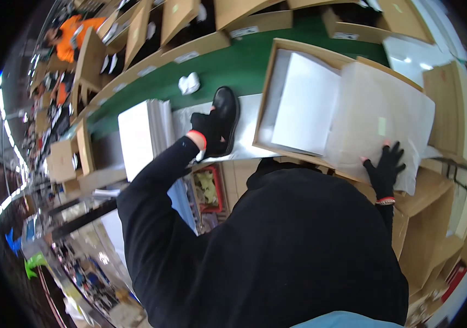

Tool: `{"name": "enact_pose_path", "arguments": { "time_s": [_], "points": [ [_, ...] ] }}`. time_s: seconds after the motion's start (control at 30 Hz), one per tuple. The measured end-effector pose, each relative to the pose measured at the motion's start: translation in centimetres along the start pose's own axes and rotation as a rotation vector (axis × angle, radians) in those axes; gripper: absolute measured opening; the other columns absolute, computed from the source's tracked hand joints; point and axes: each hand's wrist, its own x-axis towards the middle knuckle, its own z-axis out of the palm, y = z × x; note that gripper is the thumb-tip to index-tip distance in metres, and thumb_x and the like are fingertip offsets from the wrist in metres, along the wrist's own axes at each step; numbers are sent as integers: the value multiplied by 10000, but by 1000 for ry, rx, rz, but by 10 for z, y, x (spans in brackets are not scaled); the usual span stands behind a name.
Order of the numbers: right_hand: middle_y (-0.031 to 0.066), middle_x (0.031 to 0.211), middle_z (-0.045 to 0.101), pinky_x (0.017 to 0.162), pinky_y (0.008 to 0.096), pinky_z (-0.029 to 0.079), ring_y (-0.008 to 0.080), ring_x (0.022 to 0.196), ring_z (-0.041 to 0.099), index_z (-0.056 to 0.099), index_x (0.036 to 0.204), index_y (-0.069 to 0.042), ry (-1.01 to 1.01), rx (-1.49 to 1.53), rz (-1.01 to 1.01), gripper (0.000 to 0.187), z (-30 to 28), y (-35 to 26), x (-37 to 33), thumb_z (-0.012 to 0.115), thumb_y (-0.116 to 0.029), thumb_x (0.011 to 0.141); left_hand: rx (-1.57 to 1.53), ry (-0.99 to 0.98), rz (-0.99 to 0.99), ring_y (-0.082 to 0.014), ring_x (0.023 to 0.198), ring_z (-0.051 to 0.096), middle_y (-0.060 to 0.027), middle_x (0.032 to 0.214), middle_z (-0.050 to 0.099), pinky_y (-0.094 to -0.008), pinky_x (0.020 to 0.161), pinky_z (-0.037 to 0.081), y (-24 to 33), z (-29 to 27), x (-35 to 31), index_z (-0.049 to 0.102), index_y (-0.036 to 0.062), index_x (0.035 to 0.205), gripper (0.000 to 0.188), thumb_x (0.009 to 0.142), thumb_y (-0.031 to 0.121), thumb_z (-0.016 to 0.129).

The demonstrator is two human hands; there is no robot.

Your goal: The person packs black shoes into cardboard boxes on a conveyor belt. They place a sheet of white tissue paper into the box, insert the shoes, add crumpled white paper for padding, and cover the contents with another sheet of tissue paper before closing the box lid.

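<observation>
Black shoe sits over the table, toe pointing away, my left grip closed on its left side towards the heel; my right grip spreads flat on translucent paper across the open box. A pale sticker marks the paper; white labels on cartons beyond are too small to read

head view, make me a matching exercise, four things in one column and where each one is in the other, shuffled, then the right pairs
Things
1. black leather shoe
2. crumpled white wad
3. right hand in a black glove
4. flat-sided white stack

Places
a. on the thin, pale, translucent sheet
b. left of the shoe, partly behind the left forearm
c. in the grip of the black-gloved left hand
d. on the green surface

Pairs: 1-c, 2-d, 3-a, 4-b
</observation>
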Motion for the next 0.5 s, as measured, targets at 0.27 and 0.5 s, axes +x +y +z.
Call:
{"name": "enact_pose_path", "arguments": {
  "time_s": [0.27,0.5],
  "points": [
    [248,1531,101,1039,686,121,455,1404,89,136,1501,-107,-130,14,48,1057,-11,5,-2,633,-641,736,-821,-8,181,-303,1045,614,-201,1127,625,-368,897,459,-86,-37,10,486,-7,1283,837,715,560,724],
    [273,1518,117,1014,704,149,471,1393,110,134,1499,-92,-132,0,43,1067,-12,4,-1,610,-666,735,-945,149,477,-314,997,625,-219,1011,656,-370,862,468,47,-126,56,521,20,1243,765,752,589,667]
  ]
}}
